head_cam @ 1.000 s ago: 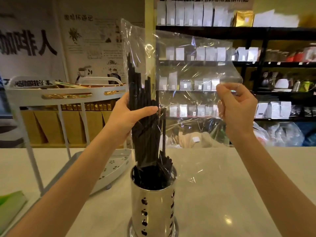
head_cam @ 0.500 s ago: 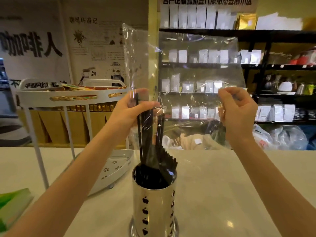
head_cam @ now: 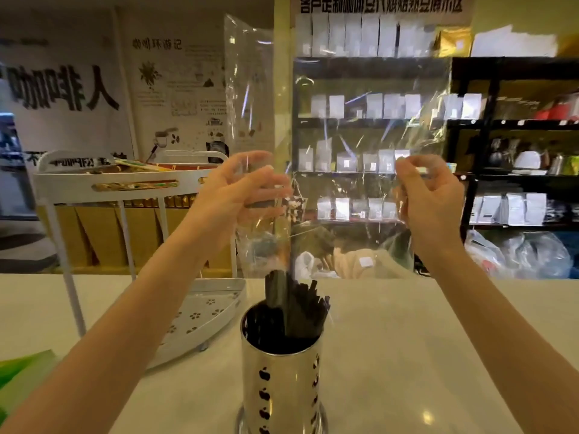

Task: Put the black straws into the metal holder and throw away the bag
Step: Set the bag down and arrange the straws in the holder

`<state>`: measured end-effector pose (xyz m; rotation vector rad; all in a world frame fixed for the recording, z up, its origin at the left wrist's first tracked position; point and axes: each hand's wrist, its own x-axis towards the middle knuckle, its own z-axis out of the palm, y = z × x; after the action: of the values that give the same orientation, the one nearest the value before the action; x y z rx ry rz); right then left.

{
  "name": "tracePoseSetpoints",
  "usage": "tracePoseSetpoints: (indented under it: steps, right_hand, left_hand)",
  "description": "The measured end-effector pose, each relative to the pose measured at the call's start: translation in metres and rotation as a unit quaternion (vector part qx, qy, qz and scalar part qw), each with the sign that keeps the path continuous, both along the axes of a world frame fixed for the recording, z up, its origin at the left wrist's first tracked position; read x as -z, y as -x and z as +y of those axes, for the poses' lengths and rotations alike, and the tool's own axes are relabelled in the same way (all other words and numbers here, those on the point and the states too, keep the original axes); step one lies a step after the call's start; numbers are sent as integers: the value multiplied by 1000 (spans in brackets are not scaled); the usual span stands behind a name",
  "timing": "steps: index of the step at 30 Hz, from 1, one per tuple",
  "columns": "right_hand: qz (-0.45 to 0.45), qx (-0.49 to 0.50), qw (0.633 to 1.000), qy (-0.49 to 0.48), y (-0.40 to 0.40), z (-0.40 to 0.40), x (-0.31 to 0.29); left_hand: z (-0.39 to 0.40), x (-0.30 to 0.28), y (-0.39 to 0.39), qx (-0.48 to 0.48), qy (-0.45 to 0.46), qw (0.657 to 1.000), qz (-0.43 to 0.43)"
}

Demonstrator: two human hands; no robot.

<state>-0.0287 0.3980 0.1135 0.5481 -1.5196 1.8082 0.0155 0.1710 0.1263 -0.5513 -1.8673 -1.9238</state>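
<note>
While my left hand (head_cam: 241,191) curls loosely on the clear crinkly plastic bag (head_cam: 360,158) and my right hand (head_cam: 429,198) pinches its edge at 3 o'clock, the thin black straws (head_cam: 291,305) stand in the shiny perforated metal holder (head_cam: 280,374) on the pale tabletop (head_cam: 438,339); a white two-tier wire rack (head_cam: 125,189) sits at 9 o'clock.

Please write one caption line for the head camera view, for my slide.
Both hands, left hand and right hand, hold the clear bag above black straws in the metal holder.
</note>
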Motion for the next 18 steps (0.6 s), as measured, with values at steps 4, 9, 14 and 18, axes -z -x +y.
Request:
tracePoseSetpoints:
  steps: [4,9,14,18]
  right_hand:
    - [14,4,999,49,1,6,-14]
    - [28,4,990,136,7,19,-32]
    - [55,28,973,222,16,36,-40]
    - [27,77,975,207,27,58,-36]
  left_hand:
    - [-1,-2,-1,7,-11,1000,7]
    - [2,9,3,-4,106,994,-29]
    - [14,9,2,-35,114,993,7]
    - [40,2,0,-52,80,994,53]
